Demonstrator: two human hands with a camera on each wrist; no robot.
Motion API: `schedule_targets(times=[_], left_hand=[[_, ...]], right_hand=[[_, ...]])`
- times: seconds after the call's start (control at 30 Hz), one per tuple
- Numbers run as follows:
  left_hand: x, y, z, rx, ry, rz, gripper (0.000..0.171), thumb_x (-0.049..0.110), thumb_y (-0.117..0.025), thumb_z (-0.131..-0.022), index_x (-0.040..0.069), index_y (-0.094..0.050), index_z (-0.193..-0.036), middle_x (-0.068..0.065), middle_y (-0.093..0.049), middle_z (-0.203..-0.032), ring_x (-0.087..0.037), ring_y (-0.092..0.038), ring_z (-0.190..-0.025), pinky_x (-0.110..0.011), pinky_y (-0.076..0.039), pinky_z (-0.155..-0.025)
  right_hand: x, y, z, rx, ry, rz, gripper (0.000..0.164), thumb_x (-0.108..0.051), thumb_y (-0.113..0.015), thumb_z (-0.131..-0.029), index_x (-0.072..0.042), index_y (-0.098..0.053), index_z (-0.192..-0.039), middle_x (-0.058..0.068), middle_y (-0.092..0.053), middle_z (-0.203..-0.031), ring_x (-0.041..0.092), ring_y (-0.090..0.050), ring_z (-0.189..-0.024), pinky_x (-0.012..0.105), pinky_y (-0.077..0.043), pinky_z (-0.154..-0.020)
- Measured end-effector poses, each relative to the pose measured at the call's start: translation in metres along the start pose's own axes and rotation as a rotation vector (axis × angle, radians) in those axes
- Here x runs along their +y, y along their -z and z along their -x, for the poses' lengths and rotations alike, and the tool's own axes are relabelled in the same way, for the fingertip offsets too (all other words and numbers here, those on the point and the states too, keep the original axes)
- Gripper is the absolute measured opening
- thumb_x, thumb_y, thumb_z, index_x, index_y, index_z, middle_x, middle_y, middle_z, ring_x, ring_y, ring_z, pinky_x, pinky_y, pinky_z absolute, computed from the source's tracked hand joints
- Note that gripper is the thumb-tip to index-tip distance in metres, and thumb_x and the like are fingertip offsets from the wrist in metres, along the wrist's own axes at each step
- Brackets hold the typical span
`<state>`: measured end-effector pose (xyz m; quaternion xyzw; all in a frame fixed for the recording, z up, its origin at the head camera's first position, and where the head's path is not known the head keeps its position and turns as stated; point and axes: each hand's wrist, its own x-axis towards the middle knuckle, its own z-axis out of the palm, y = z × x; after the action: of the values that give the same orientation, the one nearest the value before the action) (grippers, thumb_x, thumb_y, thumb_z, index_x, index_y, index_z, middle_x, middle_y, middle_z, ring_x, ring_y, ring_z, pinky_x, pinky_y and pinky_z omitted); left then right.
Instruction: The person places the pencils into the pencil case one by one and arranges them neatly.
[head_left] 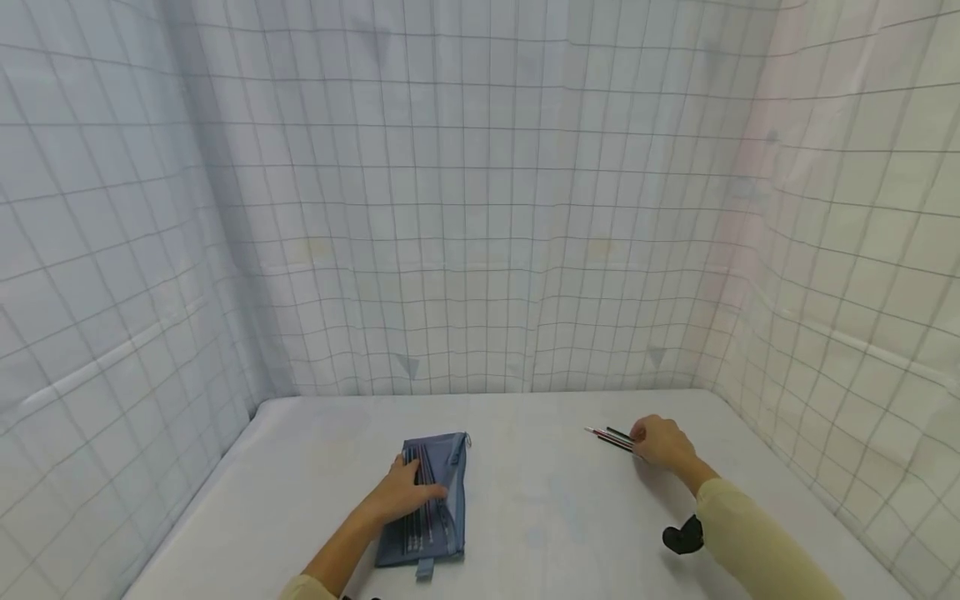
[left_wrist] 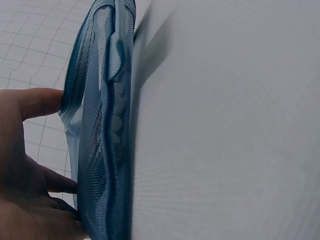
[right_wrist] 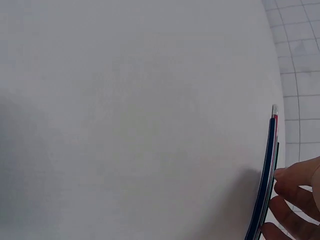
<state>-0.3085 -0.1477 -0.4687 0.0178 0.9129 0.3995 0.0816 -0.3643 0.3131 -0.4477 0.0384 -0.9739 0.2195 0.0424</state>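
On the left side of the table lies a blue mesh pencil case, with several pencils visible in it. My left hand rests on the case, its fingers spread. In the left wrist view the thumb touches the raised zipper edge and other fingertips press lower on the mesh. Farther right, my right hand pinches a few loose pencils close to the tabletop. One dark blue pencil shows in the right wrist view, beside red and green ones; their lower ends are out of frame.
The white tabletop spreads between the two hands. White sheets with a grid pattern hang at the back and on both sides. A black heart-shaped piece sits by my right sleeve.
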Motion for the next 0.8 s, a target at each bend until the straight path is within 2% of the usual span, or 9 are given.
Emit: schedule_targets(times=[0.23, 0.53, 0.8], left_hand=[[0.002, 0.001, 0.001, 0.0, -0.008, 0.0, 0.097, 0.044, -0.076, -0.087, -0.017, -0.034, -0.151, -0.044, -0.01, -0.16, -0.062, -0.019, -0.145, -0.071, -0.021, -0.113], [0.002, 0.002, 0.001, -0.006, -0.006, -0.01, 0.097, 0.044, -0.075, -0.088, -0.017, -0.034, -0.151, -0.044, -0.009, -0.16, -0.062, -0.019, -0.145, -0.072, -0.022, -0.113], [-0.002, 0.0, 0.0, -0.007, 0.0, 0.006, 0.097, 0.044, -0.075, -0.087, -0.017, -0.034, -0.151, -0.044, -0.008, -0.16, -0.062, -0.017, -0.145, -0.071, -0.02, -0.113]], right_hand=[[0.007, -0.006, -0.001, 0.006, 0.029, 0.065, 0.011, -0.003, -0.073, -0.085, -0.006, -0.075, -0.096, 0.003, -0.068, -0.09, 0.023, -0.063, -0.082, 0.047, -0.054, -0.073], [0.004, -0.009, -0.002, -0.053, 0.098, 0.133, 0.012, 0.002, -0.07, -0.091, -0.004, -0.075, -0.101, 0.006, -0.069, -0.097, 0.028, -0.065, -0.093, 0.052, -0.054, -0.083], [0.007, -0.015, -0.002, -0.066, 0.137, 0.174, 0.01, 0.001, -0.069, -0.094, -0.005, -0.074, -0.1, 0.005, -0.068, -0.097, 0.027, -0.064, -0.092, 0.053, -0.054, -0.083]])
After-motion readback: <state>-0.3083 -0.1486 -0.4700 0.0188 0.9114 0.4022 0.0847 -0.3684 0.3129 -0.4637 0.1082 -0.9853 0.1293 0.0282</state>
